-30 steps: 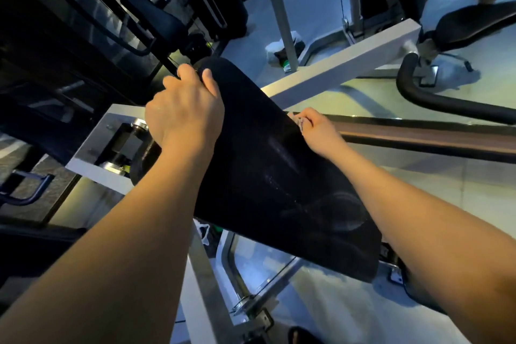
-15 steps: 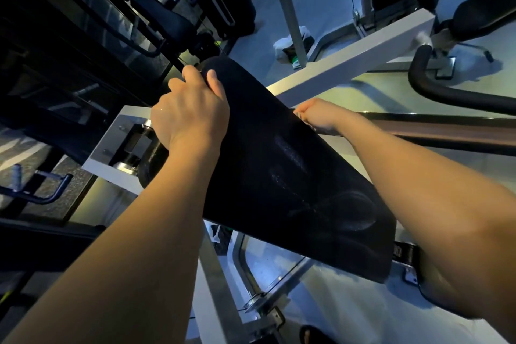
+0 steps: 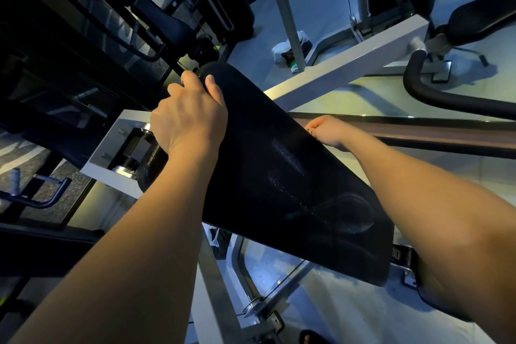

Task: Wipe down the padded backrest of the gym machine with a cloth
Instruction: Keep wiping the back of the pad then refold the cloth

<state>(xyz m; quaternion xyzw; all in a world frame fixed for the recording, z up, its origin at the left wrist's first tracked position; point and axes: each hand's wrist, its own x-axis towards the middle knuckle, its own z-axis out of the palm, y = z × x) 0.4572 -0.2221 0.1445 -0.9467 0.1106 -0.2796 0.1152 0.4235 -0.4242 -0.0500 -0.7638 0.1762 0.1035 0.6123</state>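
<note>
Head view: black padded backrest (image 3: 279, 176) slanting from 11 o'clock down to 5 o'clock across the middle. Left hand (image 3: 190, 117) clamped over its upper left edge, fingers curled around the far side. Right hand (image 3: 326, 131) at 2 o'clock on the right edge, fingers bunched; cloth not visible, grip impossible to tell. White frame beam (image 3: 349, 64) behind.
</note>
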